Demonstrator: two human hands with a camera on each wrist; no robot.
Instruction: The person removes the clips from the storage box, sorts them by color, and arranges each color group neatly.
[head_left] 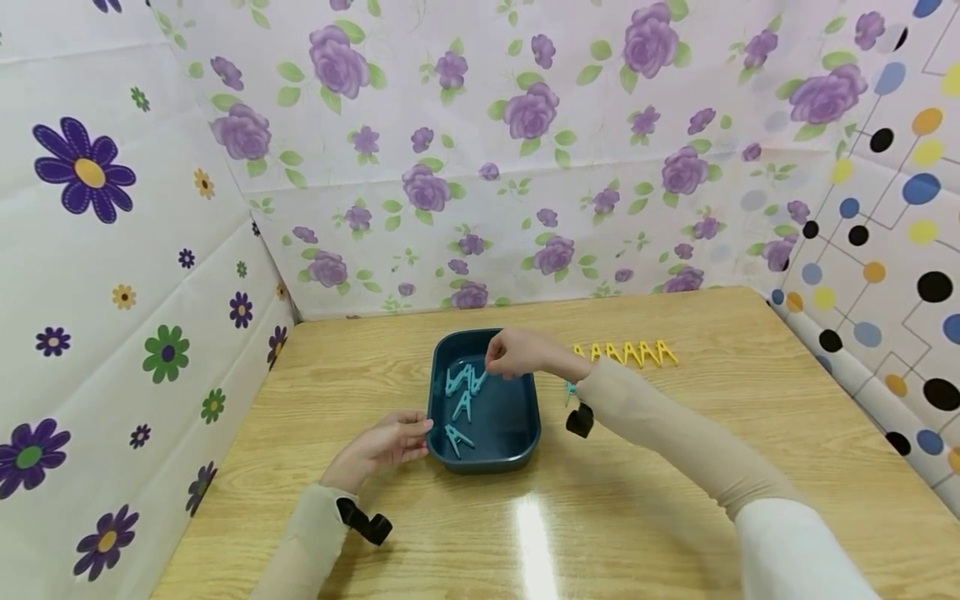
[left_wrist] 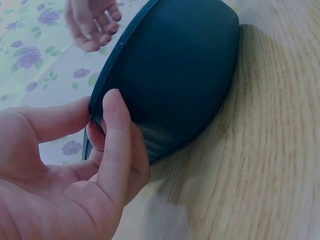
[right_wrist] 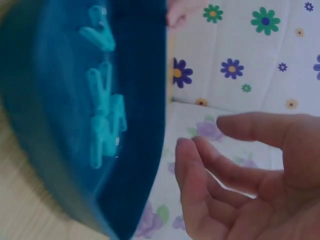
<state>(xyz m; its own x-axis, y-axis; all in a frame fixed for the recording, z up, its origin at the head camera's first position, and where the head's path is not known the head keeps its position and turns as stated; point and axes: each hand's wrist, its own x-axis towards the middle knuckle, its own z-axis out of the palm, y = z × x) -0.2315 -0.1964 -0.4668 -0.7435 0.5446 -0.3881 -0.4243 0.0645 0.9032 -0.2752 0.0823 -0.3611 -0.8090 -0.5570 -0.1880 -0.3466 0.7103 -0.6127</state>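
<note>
A dark teal plastic tub [head_left: 495, 437] stands on the table with several turquoise clothespins [head_left: 462, 406] lying in its left part. At its left wall is my left hand [head_left: 393, 439]; the left wrist view shows thumb and fingers pinching the tub's rim [left_wrist: 106, 70]. My right hand [head_left: 513, 352] hovers over the tub's far part, beside the clothespins in the head view. In the right wrist view, the right thumb and fingers [right_wrist: 186, 155] stand apart with nothing between them, and the turquoise clothespins [right_wrist: 102, 135] lie in the tub beyond.
Right of the tub, a row of yellow clothespins [head_left: 630, 354] runs along the wooden table [head_left: 360, 367]. Another turquoise clothespin [head_left: 570, 392] lies partly hidden by the right forearm. Flowered and dotted sheets [head_left: 420, 242] enclose the table's back and sides.
</note>
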